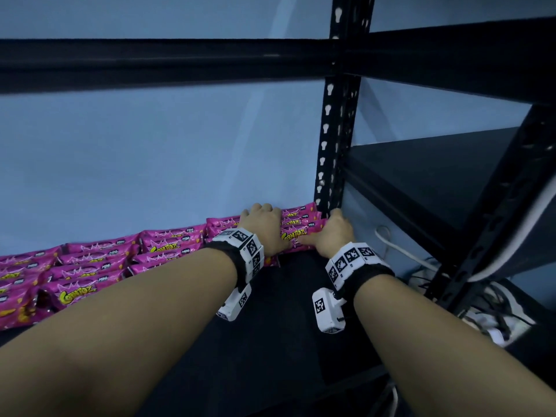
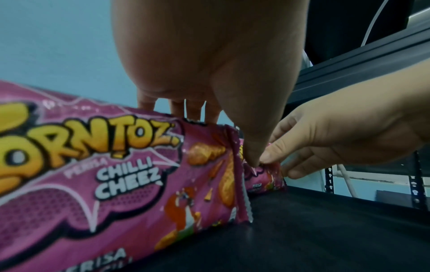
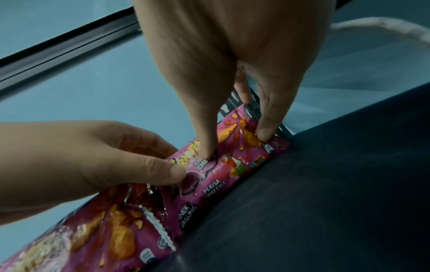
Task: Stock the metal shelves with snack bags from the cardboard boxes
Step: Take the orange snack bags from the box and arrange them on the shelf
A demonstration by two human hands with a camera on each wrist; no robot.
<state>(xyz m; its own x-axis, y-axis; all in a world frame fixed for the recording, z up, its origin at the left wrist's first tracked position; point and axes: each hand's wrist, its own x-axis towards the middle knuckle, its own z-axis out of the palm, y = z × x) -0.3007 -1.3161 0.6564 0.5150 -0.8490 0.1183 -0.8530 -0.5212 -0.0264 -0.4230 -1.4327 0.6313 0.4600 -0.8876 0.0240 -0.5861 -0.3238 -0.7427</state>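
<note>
Pink Corntoz snack bags [image 1: 90, 266] stand in stacked rows along the back of the black metal shelf [image 1: 285, 311]. At the back right corner both hands hold the last stack of bags [image 1: 296, 236]. My left hand [image 1: 264, 227] curls over the top of the stack, and its thumb pinches the front of a bag [image 3: 232, 165]. Just to its right, my right hand [image 1: 335, 233] grips the bag's right end [image 2: 267, 176] beside the upright post [image 1: 331, 145]. In the right wrist view the thumb and a finger of the right hand [image 3: 235, 139] dig into the wrapper.
A black beam [image 1: 150, 61] crosses overhead. A second shelving unit [image 1: 436, 182] stands at the right, with white cables [image 1: 400, 251] below it. The pale blue wall [image 1: 150, 161] is right behind the bags. The front of the shelf board is bare and dark.
</note>
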